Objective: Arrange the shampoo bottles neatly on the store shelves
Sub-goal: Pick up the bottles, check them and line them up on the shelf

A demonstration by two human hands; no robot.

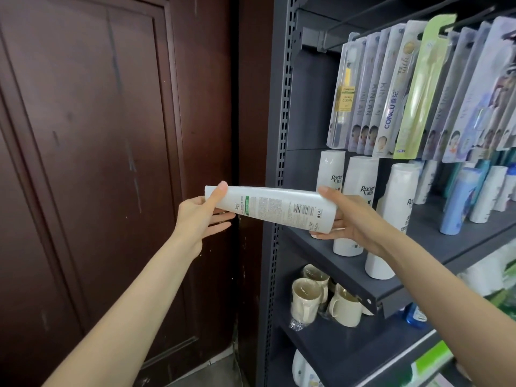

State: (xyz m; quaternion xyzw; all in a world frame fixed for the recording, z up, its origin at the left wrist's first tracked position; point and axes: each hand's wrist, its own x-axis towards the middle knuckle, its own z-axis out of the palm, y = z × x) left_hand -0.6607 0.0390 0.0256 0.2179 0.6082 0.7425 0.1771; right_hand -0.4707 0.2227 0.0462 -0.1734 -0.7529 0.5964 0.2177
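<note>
Between both hands, a white shampoo bottle [275,205] lies sideways: left hand [202,216] pinches its narrow end, right hand [349,219] grips its base, fingers mostly hidden underneath

dark wooden door [97,163] left | grey metal shelving [282,107] right

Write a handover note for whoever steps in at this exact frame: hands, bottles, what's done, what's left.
Left hand: pinches the narrow end of the white shampoo bottle, other fingers loose.
Right hand: grips its wide end.
The bottle lies sideways in the air, in front of the shelf.
Done: three white Racien bottles stand upright on that shelf, with blue and white bottles further right.
Left: stand the held bottle up in the row.
</note>
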